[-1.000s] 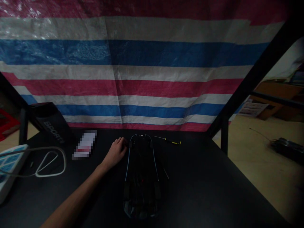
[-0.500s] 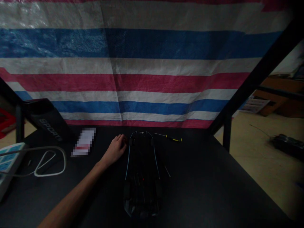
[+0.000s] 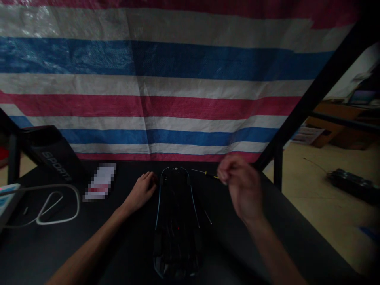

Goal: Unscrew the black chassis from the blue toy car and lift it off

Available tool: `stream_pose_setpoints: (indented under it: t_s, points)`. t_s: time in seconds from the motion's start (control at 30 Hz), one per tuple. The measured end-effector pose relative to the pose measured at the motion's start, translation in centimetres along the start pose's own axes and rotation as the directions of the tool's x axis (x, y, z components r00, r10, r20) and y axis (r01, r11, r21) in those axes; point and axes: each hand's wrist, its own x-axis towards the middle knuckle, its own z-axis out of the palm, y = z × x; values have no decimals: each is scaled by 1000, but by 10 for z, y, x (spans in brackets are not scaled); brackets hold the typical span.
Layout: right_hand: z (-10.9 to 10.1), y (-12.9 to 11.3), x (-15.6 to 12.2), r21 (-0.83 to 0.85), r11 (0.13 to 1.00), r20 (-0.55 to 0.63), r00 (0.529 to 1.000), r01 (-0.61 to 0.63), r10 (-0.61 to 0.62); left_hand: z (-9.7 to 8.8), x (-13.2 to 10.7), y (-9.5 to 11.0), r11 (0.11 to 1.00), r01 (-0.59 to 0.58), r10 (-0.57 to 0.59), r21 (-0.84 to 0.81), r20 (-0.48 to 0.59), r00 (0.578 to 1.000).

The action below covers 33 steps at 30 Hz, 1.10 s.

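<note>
A black toy car (image 3: 178, 206) with blue edge lines lies lengthwise before me, apparently underside up, a tiny red spot on it. My left hand (image 3: 144, 188) rests on the table just left of the car's far end, fingers loosely bent and apparently empty. Over the table to the right, my right hand (image 3: 242, 182) is raised and slightly blurred, its fingers drawn together; whether anything is between them is hidden. Close by its fingertips lies a screwdriver (image 3: 211, 175) with a yellow and black handle, partly covered by the hand. A thin metal shaft (image 3: 208, 217) lies right of the car.
On the left of the black table (image 3: 118, 253) are a black box (image 3: 53, 158) marked "SPORT", a blurred-out phone-like item (image 3: 101, 180), a white cable (image 3: 78, 202) and a white-and-blue object (image 3: 8, 200). A striped sheet (image 3: 178, 107) hangs behind. Dark frame bars (image 3: 308, 103) slope at the right.
My right hand has come into view from the lower right, now near the screwdriver handle. My left hand and the car keep their places; the view has shifted slightly.
</note>
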Motion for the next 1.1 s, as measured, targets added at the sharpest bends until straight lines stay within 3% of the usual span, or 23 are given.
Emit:
stream_pose_setpoints:
  t_s: [0.2, 0.33, 0.57, 1.1]
  points:
    - [34, 31, 0, -14, 1000, 43, 999, -6, 7, -4, 2, 3, 999, -9, 10, -52, 12, 1000]
    - [45, 45, -9, -7, 999, 89, 995, -42, 42, -6, 3, 3, 996, -7, 11, -88, 44, 999]
    - [47, 58, -15, -38, 993, 109, 987, -116, 119, -6, 5, 6, 992, 0, 9, -129, 67, 998]
    - [48, 57, -16, -30, 990, 162, 977, -136, 139, -8, 4, 9, 993, -18, 27, -119, 73, 997]
